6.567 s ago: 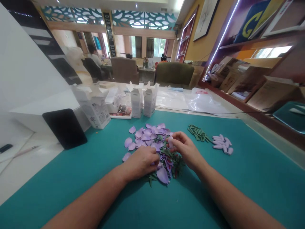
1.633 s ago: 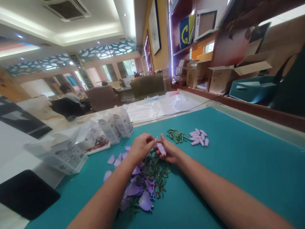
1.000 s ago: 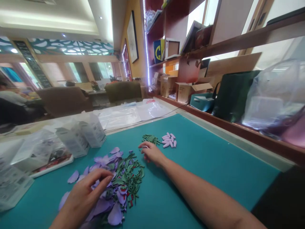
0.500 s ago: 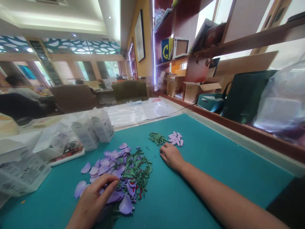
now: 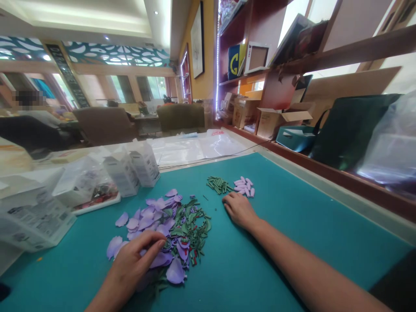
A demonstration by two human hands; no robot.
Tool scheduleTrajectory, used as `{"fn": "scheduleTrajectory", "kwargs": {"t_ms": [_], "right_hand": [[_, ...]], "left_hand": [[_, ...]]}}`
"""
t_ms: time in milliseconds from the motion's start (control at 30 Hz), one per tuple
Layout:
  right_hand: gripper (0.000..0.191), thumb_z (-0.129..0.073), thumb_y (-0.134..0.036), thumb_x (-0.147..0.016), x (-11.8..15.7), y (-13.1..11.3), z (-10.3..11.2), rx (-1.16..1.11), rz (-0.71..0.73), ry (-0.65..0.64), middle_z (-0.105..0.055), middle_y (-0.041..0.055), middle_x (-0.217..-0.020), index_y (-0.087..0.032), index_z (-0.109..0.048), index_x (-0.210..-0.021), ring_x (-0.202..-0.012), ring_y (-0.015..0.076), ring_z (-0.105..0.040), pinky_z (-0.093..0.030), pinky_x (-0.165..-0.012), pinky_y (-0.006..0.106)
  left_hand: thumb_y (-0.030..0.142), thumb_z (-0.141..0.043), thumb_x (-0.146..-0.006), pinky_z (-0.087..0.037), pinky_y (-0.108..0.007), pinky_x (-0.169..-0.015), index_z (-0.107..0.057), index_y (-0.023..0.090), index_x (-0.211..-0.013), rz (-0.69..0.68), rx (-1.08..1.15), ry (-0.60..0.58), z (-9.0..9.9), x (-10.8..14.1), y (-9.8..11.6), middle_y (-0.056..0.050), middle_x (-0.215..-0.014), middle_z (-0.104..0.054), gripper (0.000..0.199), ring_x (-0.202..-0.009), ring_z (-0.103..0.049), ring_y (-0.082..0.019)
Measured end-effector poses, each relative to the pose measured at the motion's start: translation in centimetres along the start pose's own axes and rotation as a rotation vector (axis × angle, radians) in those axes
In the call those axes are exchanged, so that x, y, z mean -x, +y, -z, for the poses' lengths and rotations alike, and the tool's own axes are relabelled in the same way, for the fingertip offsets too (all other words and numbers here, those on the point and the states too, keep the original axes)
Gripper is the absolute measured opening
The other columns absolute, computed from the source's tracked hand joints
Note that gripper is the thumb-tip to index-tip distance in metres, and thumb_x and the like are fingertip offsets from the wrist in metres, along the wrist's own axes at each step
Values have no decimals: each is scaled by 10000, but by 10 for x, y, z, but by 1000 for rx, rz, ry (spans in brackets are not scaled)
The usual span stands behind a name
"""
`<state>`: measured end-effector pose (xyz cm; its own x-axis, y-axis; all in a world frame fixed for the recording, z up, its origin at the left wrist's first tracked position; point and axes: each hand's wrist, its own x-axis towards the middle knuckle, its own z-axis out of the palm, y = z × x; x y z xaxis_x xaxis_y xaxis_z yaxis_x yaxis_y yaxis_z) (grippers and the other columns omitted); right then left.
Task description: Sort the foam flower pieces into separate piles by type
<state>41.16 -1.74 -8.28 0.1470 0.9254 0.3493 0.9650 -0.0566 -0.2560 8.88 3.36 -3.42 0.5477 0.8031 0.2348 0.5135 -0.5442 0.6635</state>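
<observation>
My left hand (image 5: 134,260) lies over the near edge of a loose pile of lilac foam petals (image 5: 146,221), its fingertips curled on the petals. Mixed into the pile are small dark green leaves (image 5: 195,229). My right hand (image 5: 238,211) rests flat on the teal mat (image 5: 292,242), holding nothing. Just beyond its fingertips are a small heap of green stem pieces (image 5: 218,185) and a heap of pale pink buds (image 5: 243,187). I cannot see anything held under my left fingers.
Opened white boxes (image 5: 144,164) and clear plastic packaging (image 5: 78,182) stand along the mat's left side. A person (image 5: 35,112) sits far off at the left. Shelves with cardboard boxes (image 5: 269,123) and a dark green bag (image 5: 347,125) run along the right.
My hands, together above the pile with a petal between them earlier, are now apart. The left hand has come down on the pile. The right hand has moved right and lies flat on the mat.
</observation>
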Motion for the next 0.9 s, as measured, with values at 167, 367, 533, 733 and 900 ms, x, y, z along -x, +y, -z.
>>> {"fn": "scheduleTrajectory", "kwargs": {"t_ms": [167, 367, 533, 733, 900], "right_hand": [[314, -370, -259, -928, -5, -27, -2, -297, 79, 137, -639, 127, -1110, -162, -617, -1097, -1050, 221, -557, -398, -938, 357], [426, -397, -330, -925, -31, -69, -35, -401, -35, 28, -565, 175, -1282, -105, -530, -1261, -1204, 247, -508, -363, -1024, 376], [456, -358, -330, -942, -44, -81, -57, -296, -119, 0, -543, 213, -1298, -64, -501, -1283, -1226, 273, -489, -350, -1027, 397], [451, -352, -354, -941, -39, -114, -75, -318, -51, -9, -561, 171, -1289, -115, -495, -1296, -1215, 258, -496, -346, -1024, 393], [457, -335, -354, -939, -45, -145, -84, -350, -43, -10, -588, 187, -1232, -91, -511, -1269, -1175, 276, -515, -348, -1015, 423]], "left_hand": [[525, -508, -801, -464, -216, -639, -687, 262, -784, -16, 8, 1, 1, 0, -1, 23, -760, -705, 318, -714, -638, -177], [510, -497, -800, -455, -237, -621, -679, 232, -773, -11, 26, 40, 9, 2, 3, 4, -709, -689, 334, -657, -606, -176], [484, -520, -764, -441, -245, -608, -667, 214, -747, 43, 65, 183, 25, -1, -2, 0, -703, -676, 308, -666, -592, -178], [469, -517, -764, -437, -252, -599, -654, 191, -760, 96, 164, 278, 35, -4, -16, -13, -686, -665, 311, -656, -595, -174], [457, -500, -777, -440, -255, -613, -657, 184, -769, 96, 130, 302, 33, -5, -28, -20, -691, -667, 315, -667, -598, -174]]}}
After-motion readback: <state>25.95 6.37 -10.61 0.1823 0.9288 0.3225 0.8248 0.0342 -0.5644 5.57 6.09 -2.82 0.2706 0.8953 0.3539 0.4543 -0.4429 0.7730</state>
